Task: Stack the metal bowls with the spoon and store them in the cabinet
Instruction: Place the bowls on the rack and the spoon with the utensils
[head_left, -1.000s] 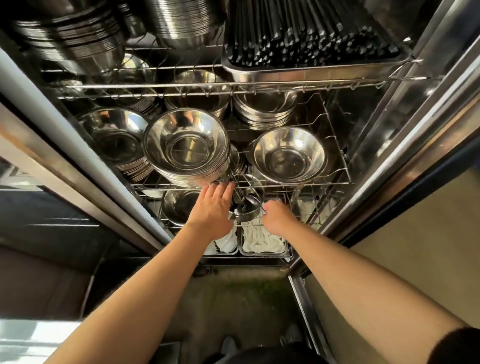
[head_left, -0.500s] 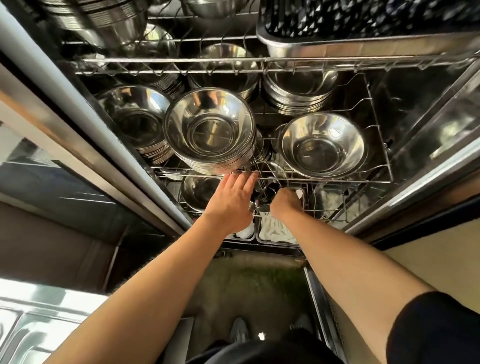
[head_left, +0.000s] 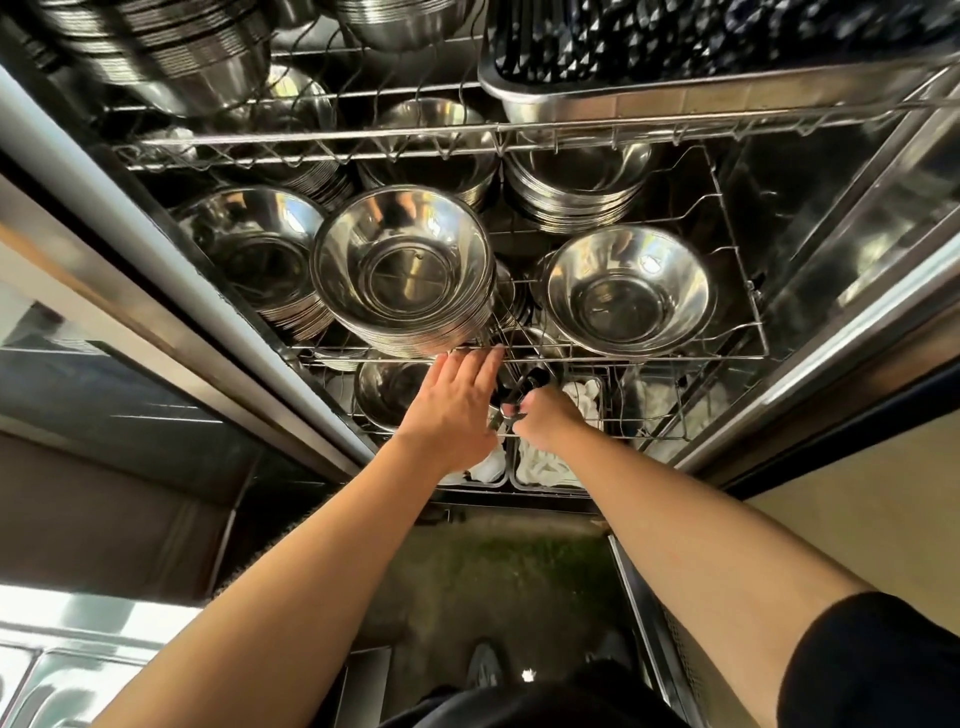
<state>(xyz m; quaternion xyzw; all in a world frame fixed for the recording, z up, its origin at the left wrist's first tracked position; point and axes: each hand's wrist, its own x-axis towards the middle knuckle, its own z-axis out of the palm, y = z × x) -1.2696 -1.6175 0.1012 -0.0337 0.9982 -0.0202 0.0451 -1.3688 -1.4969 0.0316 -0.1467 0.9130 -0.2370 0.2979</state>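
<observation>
My right hand is closed around a small stack of metal bowls with a spoon. The stack is dark and half hidden just under the front edge of the cabinet's middle wire shelf. A thin metal handle sticks out between my hands. My left hand lies flat beside it, its fingers stretched up to the shelf edge below a tall stack of large metal bowls. I cannot tell whether the left hand touches the small bowls.
More bowl stacks stand on the middle shelf at the left and right. A lone bowl and trays of white cloths sit on the lower level. Above is a steel tray of black utensils. A sink lies at the bottom left.
Both hands have pushed forward and the small bowls have gone deeper under the middle shelf. The view has tilted down and closer to the cabinet.
</observation>
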